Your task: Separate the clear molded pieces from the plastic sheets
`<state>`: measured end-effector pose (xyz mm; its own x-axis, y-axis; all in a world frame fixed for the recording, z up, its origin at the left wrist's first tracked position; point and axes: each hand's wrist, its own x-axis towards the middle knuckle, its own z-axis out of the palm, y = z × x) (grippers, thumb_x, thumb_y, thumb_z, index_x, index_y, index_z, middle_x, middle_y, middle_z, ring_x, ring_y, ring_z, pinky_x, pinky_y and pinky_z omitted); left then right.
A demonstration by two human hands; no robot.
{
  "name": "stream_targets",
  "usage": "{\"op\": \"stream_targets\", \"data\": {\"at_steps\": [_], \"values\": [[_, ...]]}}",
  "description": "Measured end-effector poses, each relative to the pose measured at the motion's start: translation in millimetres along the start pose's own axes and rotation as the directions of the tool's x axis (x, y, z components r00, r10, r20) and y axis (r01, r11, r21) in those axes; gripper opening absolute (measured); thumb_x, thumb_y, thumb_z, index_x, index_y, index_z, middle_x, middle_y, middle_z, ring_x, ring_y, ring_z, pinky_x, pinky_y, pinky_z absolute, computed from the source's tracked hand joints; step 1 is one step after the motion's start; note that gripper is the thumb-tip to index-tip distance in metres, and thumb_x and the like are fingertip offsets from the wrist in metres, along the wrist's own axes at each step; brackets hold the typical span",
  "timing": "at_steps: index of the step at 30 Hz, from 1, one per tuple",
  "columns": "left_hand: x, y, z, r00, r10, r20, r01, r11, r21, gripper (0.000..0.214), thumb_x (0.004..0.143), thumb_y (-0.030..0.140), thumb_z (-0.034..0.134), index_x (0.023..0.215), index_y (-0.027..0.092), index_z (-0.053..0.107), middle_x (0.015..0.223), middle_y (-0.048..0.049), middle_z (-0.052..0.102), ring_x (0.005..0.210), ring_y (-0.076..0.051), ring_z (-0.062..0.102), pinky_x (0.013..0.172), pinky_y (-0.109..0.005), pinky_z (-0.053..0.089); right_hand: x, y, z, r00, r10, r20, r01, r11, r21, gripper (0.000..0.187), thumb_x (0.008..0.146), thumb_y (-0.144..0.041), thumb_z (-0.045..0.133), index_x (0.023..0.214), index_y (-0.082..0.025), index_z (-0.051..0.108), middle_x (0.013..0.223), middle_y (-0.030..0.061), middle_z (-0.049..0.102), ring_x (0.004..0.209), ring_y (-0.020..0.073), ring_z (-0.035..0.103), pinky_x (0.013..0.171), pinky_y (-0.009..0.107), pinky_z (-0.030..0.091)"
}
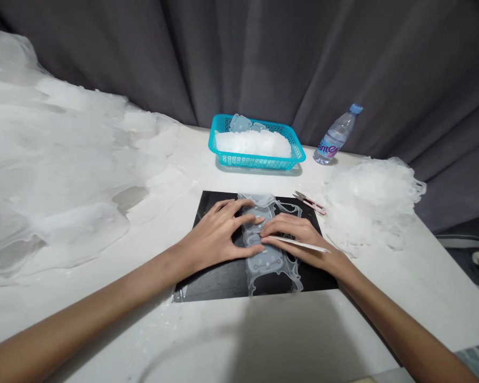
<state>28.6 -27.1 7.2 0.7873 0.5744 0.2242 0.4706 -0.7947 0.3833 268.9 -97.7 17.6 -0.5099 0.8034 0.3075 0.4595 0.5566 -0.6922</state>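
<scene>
A translucent moulded plastic piece (272, 261) lies on a black mat (215, 279) in the middle of the white table. My left hand (217, 234) rests flat on its left side, fingers spread and pressing it down. My right hand (299, 236) lies on the piece's right side and grips a thin white blade-like tool (303, 243), whose tip points left onto the plastic.
A teal basket (259, 158) of clear plastic pieces stands behind the mat. A water bottle (335, 137) lies to its right. Small pink-handled snips (310, 201) sit by a heap of plastic trimmings (369, 205). Large piles of translucent plastic (51, 159) cover the table's left.
</scene>
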Motion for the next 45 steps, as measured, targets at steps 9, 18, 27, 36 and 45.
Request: {"op": "stream_targets", "data": {"at_steps": [9, 18, 27, 36, 45], "values": [[-0.7, 0.7, -1.0, 1.0, -0.004, 0.022, 0.004, 1.0, -0.002, 0.061, 0.09, 0.07, 0.066, 0.133, 0.028, 0.068, 0.154, -0.0102, 0.054, 0.141, -0.035, 0.053, 0.119, -0.054, 0.037, -4.3, -0.9, -15.1, 0.998, 0.028, 0.057, -0.022, 0.995, -0.097, 0.018, 0.108, -0.029, 0.053, 0.112, -0.022, 0.069, 0.11, 0.0072, 0.074, 0.106, 0.0217, 0.071, 0.093, 0.037, 0.056], [0.5, 1.1, -2.6, 1.0, -0.015, 0.027, 0.015, 1.0, 0.005, 0.059, 0.089, 0.068, 0.067, 0.131, 0.026, 0.069, 0.154, -0.0111, 0.054, 0.141, -0.034, 0.052, 0.12, -0.054, 0.036, -1.5, 0.2, -6.5, 0.998, -0.05, 0.023, 0.051, 0.998, -0.037, 0.014, 0.107, -0.024, 0.057, 0.113, -0.021, 0.069, 0.11, 0.007, 0.075, 0.11, 0.0211, 0.069, 0.096, 0.036, 0.055], [0.4, 0.2, -2.5, 0.999, -0.012, 0.034, 0.012, 1.0, 0.018, 0.062, 0.09, 0.071, 0.065, 0.133, 0.028, 0.068, 0.155, -0.0103, 0.054, 0.142, -0.033, 0.052, 0.121, -0.053, 0.035, -2.8, 2.3, -15.2, 0.998, -0.05, 0.044, 0.056, 0.987, -0.149, 0.014, 0.108, -0.024, 0.055, 0.111, -0.021, 0.068, 0.107, 0.0071, 0.075, 0.103, 0.0211, 0.07, 0.09, 0.037, 0.057], [1.9, 1.3, -2.6, 0.997, -0.038, 0.064, 0.036, 0.999, 0.031, 0.066, 0.089, 0.073, 0.064, 0.139, 0.029, 0.066, 0.16, -0.0111, 0.049, 0.147, -0.035, 0.047, 0.124, -0.057, 0.033, -4.8, -0.3, -14.1, 1.0, -0.013, 0.028, 0.014, 0.998, -0.063, 0.011, 0.106, -0.025, 0.06, 0.11, -0.021, 0.069, 0.11, 0.0052, 0.075, 0.104, 0.0186, 0.071, 0.093, 0.034, 0.056], [2.4, -0.1, -1.8, 0.998, -0.034, 0.05, 0.033, 0.999, 0.018, 0.065, 0.088, 0.071, 0.067, 0.136, 0.027, 0.068, 0.159, -0.0126, 0.051, 0.147, -0.037, 0.047, 0.123, -0.059, 0.034, -3.7, 2.2, -12.8, 0.998, -0.058, 0.036, 0.063, 0.982, -0.18, 0.014, 0.107, -0.022, 0.055, 0.111, -0.019, 0.068, 0.109, 0.0071, 0.076, 0.104, 0.0211, 0.072, 0.09, 0.035, 0.057]]}}
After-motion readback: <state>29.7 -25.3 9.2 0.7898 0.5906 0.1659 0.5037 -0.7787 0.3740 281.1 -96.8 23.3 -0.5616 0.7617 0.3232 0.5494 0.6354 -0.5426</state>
